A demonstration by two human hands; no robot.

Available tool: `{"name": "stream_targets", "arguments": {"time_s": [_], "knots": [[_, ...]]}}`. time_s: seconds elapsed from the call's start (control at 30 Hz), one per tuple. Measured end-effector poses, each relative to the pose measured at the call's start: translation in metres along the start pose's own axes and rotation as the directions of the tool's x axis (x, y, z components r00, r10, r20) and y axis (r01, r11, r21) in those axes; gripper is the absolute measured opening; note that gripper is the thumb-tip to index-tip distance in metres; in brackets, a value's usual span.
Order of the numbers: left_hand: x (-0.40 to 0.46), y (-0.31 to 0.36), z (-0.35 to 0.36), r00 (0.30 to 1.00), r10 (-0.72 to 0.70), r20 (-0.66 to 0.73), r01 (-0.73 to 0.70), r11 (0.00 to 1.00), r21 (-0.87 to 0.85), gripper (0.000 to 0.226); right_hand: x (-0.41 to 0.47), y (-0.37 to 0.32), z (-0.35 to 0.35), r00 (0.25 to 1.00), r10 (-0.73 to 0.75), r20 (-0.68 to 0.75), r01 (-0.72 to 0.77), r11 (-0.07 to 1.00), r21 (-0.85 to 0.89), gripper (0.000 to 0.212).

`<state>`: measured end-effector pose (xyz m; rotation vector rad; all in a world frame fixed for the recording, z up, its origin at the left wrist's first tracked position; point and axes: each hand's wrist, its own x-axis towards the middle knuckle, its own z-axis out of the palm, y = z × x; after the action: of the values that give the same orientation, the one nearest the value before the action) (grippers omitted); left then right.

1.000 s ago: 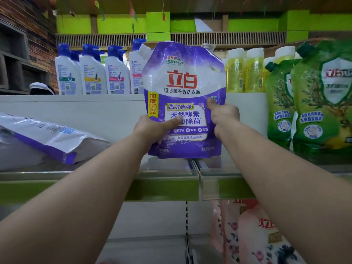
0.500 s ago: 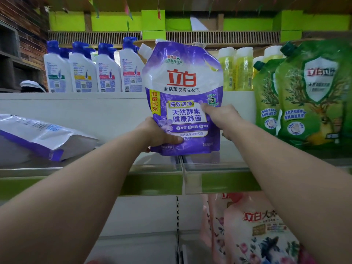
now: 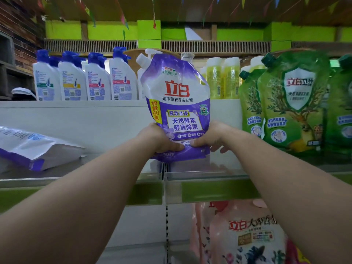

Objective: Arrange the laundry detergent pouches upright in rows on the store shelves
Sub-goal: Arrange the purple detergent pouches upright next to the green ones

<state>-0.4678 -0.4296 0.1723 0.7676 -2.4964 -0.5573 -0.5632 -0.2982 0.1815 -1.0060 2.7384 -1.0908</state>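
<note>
Left hand: we see our left hand at the lower left corner of the purple detergent pouch, its grip pinching the bag with the thumb pressed flat across the front.
Right hand: our right hand grips the lower right corner, thumb on the front face and fingers curled round behind the edge.
Pouch: it stands upright, spout up, bottom edge low over the glass shelf; we cannot tell whether it touches.
Right of it: green detergent pouches stand upright in a row.
Left of it: a white and purple pouch lies flat on the same shelf.
Behind: white shampoo bottles and yellow bottles line the upper shelf.
Below: a pink floral pouch.
</note>
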Motion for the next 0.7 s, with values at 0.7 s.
{"name": "stream_targets", "arguments": {"time_s": [0.7], "knots": [[0.071, 0.058, 0.047, 0.991, -0.054, 0.122, 0.095, 0.928, -0.361, 0.035, 0.061, 0.036, -0.031, 0.994, 0.106, 0.032, -0.101, 0.987, -0.127, 0.039]]}}
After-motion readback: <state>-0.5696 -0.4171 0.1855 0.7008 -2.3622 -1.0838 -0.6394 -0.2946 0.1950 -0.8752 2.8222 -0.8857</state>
